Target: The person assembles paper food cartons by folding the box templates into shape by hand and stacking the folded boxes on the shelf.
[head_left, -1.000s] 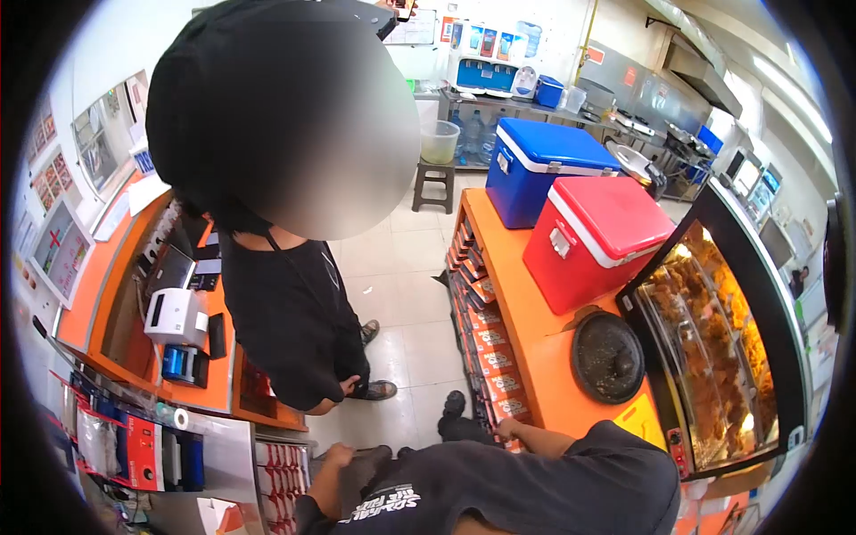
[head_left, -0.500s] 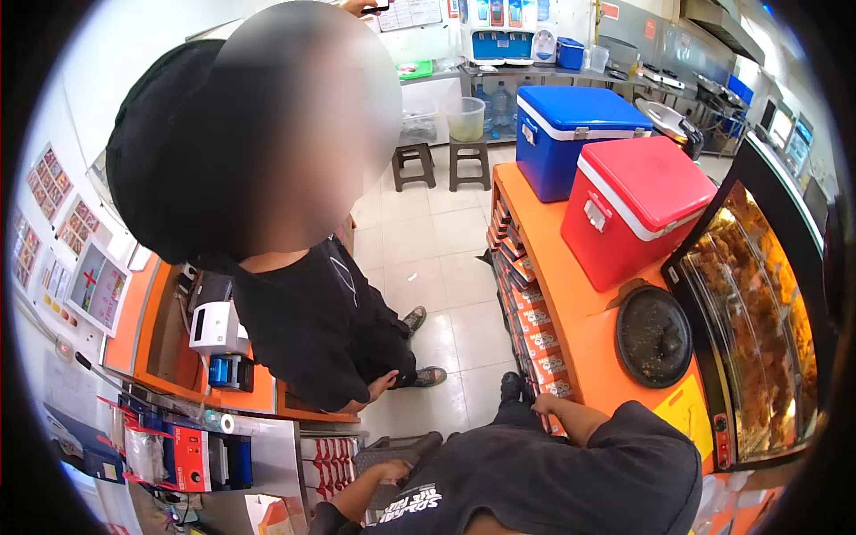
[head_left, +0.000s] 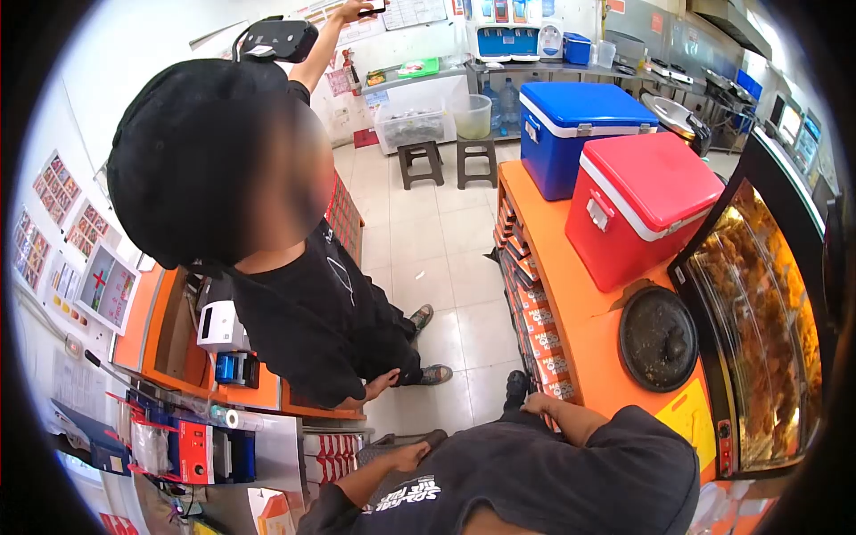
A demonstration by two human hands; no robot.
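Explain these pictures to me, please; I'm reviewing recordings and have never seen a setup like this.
There is no machine here, just a person's bare hands, seen from one camera worn on that person's head, looking forward and down. The dark shirt along the bottom is the wearer's. The left hand is low at its edge; the right hand is near the stacked boxes under the orange counter. I see nothing held in either, though both are too small to be sure. On the counter are a blue cooler, a red cooler, a dark round piece and a yellow board. Another person stands at left.
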